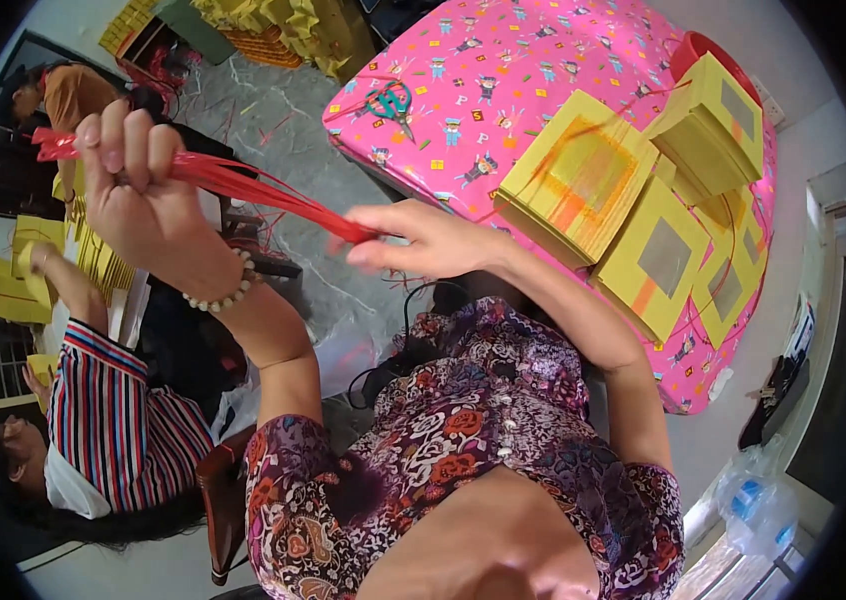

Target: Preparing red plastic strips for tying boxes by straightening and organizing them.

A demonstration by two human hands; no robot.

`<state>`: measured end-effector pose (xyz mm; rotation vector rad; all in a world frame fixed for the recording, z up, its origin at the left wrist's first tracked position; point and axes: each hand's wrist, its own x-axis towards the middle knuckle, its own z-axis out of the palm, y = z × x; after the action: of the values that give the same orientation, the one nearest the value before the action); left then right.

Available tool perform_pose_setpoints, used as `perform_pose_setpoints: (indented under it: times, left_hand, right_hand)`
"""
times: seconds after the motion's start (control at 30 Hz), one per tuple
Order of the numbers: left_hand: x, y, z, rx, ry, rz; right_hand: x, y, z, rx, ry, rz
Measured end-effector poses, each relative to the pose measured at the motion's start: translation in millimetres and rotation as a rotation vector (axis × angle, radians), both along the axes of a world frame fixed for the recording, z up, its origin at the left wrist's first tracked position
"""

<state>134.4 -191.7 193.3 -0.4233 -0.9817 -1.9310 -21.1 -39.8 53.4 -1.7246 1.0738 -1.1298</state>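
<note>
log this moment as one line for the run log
left hand: fist shut on red strips | right hand: pinching strips' far end | strips: taut between hands | nearby: yellow paper stacks, scissors on pink table

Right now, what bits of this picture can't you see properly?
Head view only:
- Red strings: the end inside the left hand is hidden by its fingers.
- Right hand: fingertips blurred, so the pinch on the strings is unclear.
- Red bowl: mostly covered by a yellow paper stack.
- Scissors: small, blades hard to tell.
</note>
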Motion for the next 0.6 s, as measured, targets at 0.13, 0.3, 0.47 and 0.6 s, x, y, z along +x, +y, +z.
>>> perform_pose_setpoints:
  times: [0.13, 0.3, 0.47, 0.6]
  left_hand:
    - [54, -44, 5, -0.005, -0.006, 0.172]
    - [97, -91, -35, 0.051, -0.172, 0.541]
    - [100, -132, -132, -0.537, -1.081, 1.218]
    - [35, -79, -172, -1.227, -1.713, 0.994]
  right_hand:
    - [-43, 17, -12, 0.088, -0.073, 0.006]
    - [-108, 35, 1, -0.011, 0.297, -0.3]
    - [-91, 31, -1, -0.041, 0.526, -0.524]
    - [-51, 17, -25, -0.18, 0.586, -0.433]
